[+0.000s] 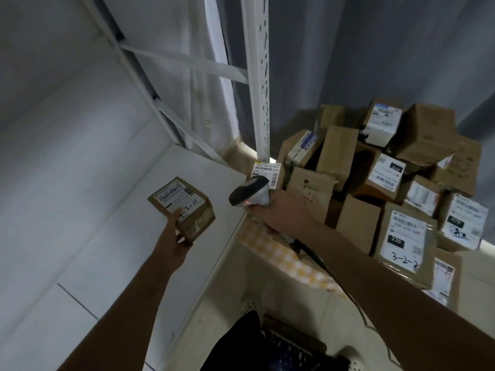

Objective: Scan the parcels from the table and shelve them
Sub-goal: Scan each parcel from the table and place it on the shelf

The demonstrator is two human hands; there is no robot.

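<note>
Left hand [175, 234] is gripping a small parcel [184, 207], label up, over the white shelf [107, 210] for placing; right hand [278, 210] is clasping the scanner [250, 192], angled toward that label. Remaining parcels [388, 183] are lying heaped at the right.

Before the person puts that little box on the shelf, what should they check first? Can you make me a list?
1. Left hand grips the small brown cardboard parcel: ok, fingers wrap its near end.
2. Parcel's white label with handwritten number faces up: ok.
3. Right hand holds the grey handheld scanner: ok.
4. Scanner aimed at the parcel's barcode: cannot tell; its head points left, toward the parcel.
5. Bare room on the white shelf board around the parcel: ok.
6. Scanner's dark cable clear of the pile of brown cardboard boxes: cannot tell, the forearm hides part of it.
</note>
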